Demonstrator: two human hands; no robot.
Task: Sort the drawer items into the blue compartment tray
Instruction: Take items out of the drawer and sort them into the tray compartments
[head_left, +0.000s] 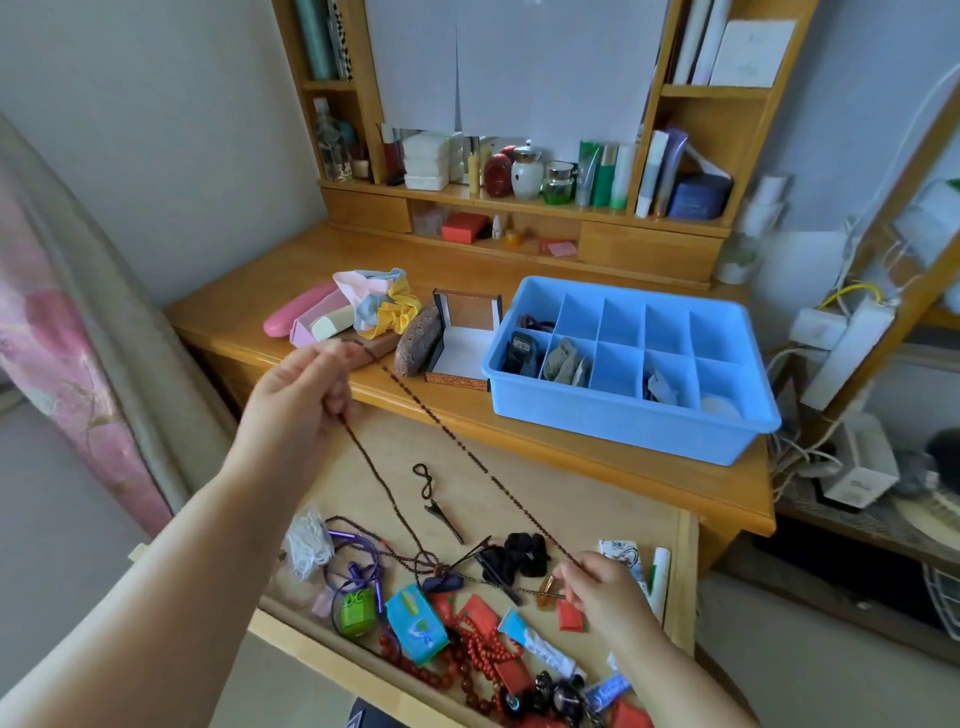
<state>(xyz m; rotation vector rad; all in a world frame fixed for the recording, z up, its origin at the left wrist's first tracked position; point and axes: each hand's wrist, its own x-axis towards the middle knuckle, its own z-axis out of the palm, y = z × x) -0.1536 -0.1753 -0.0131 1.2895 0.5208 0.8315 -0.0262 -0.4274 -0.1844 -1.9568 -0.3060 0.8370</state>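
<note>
A long brown beaded string (457, 441) stretches between both hands above the open wooden drawer (680, 561). My left hand (306, 395) grips its upper end over the desk's front edge. My right hand (597, 587) pinches the string low over the drawer's right part. Another loop of the string hangs from my left hand down into the drawer's clutter. The blue compartment tray (639, 431) stands on the desk to the right; several of its left and front cells hold small dark and grey items.
The drawer holds red beads (483, 649), a green box (358, 613), a black scrunchie (519, 556), a hair clip (441, 514), tubes and packets. On the desk lie an open small box (462, 343), a patterned case (415, 343), scrunchies (384, 301) and a pink case (296, 317).
</note>
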